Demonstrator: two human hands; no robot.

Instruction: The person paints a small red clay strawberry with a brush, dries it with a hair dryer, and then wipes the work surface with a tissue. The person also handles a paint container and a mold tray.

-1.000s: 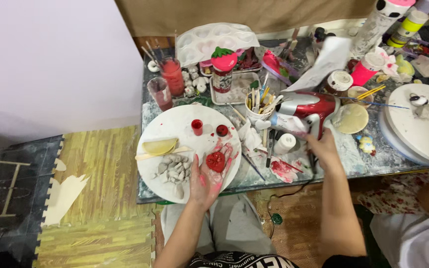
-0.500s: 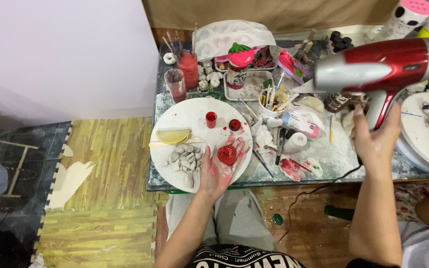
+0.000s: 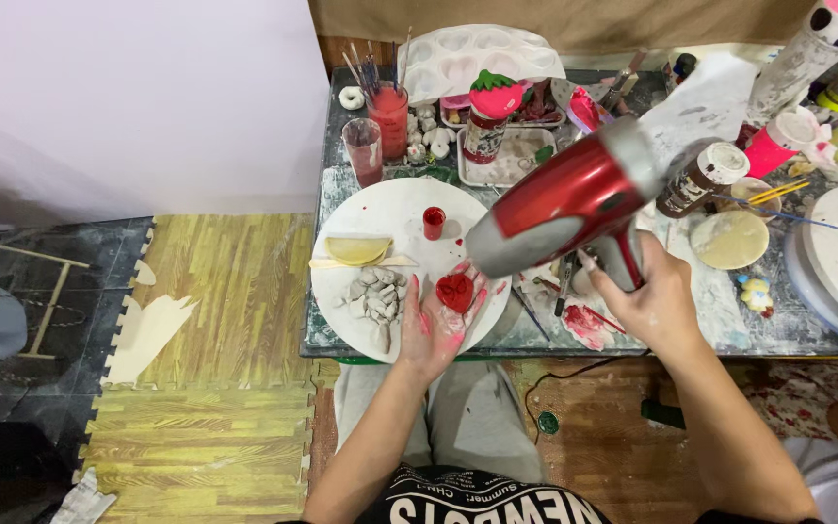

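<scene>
Over the white plate [image 3: 380,209], your paint-smeared left hand [image 3: 438,325] lies open with the small red heart piece [image 3: 455,291] resting on its palm, while your right hand [image 3: 654,303], closed round the handle, has swung the red hair dryer [image 3: 574,199] down from beside the table so its nozzle points at the heart, a sign drying is starting.

A plate [image 3: 380,209] sits on the worktop [image 3: 758,325], with clay pieces [image 3: 372,296] on it. A hair dryer [image 3: 564,199] hangs right of the plate, cups [image 3: 377,131] behind.
</scene>
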